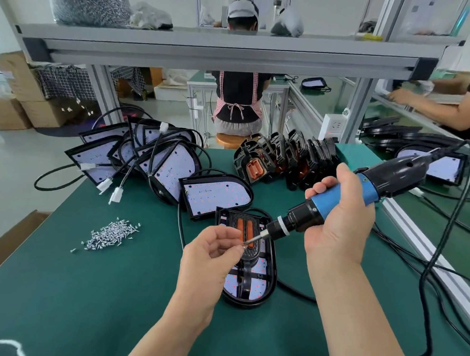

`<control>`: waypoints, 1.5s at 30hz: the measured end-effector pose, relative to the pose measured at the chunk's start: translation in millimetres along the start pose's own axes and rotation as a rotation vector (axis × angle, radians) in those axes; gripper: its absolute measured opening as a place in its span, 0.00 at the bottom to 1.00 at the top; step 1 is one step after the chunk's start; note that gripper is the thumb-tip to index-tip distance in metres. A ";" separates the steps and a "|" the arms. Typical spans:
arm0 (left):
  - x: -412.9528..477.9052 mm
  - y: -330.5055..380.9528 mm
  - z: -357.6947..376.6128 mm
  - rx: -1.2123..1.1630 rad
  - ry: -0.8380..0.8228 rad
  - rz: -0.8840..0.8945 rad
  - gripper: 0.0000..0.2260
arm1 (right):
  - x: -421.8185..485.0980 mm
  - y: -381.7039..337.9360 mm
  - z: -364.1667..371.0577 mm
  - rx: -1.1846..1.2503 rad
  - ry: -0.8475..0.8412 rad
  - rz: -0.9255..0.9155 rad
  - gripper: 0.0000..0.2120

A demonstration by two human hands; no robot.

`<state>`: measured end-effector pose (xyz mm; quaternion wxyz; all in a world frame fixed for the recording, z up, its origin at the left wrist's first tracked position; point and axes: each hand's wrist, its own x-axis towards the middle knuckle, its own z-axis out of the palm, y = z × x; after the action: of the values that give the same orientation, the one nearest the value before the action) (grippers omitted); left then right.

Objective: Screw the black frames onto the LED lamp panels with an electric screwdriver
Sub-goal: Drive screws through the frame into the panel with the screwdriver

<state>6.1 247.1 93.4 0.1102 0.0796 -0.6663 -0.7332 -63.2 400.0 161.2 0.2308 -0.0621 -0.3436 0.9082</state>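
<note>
- Hands first: the right hand [338,220] is wrapped round the blue grip of the screwdriver [345,197], which slants down to the left. The left hand [212,255] has its fingers curled, thumb and forefinger pinching a small screw [244,244] at the tip of the bit.
- The green desk [83,292] carries all the parts.
- A pile of lamp panels [147,158] leans together at the back left of the desk, with black cords and white plugs trailing from it.
- A row of black frames [284,161] stands on edge at the back, right of the pile.
- One framed panel [259,285] lies flat just under both hands, with a black frame with orange strips lying on it. I cannot tell whether it is fastened.
- A bare panel [216,197] lies just behind the framed one, lights facing up.
- A heap of loose silver screws [112,233] lies on the desk left of the left hand, apart from it.
</note>
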 end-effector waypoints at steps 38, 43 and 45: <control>-3.3 -0.3 10.5 -0.200 0.045 -0.125 0.09 | -0.7 -6.4 -6.2 0.037 0.042 -0.032 0.08; -2.9 0.7 10.9 -0.246 0.052 -0.138 0.09 | -2.8 -6.3 -6.5 0.038 0.034 -0.031 0.08; -3.5 0.5 11.9 -0.249 0.052 -0.141 0.09 | -3.8 -6.0 -6.3 0.035 0.035 -0.034 0.08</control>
<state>6.3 259.4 95.0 0.0848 0.1308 -0.5600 -0.8137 -55.9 406.0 160.2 0.2532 -0.0679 -0.3245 0.9088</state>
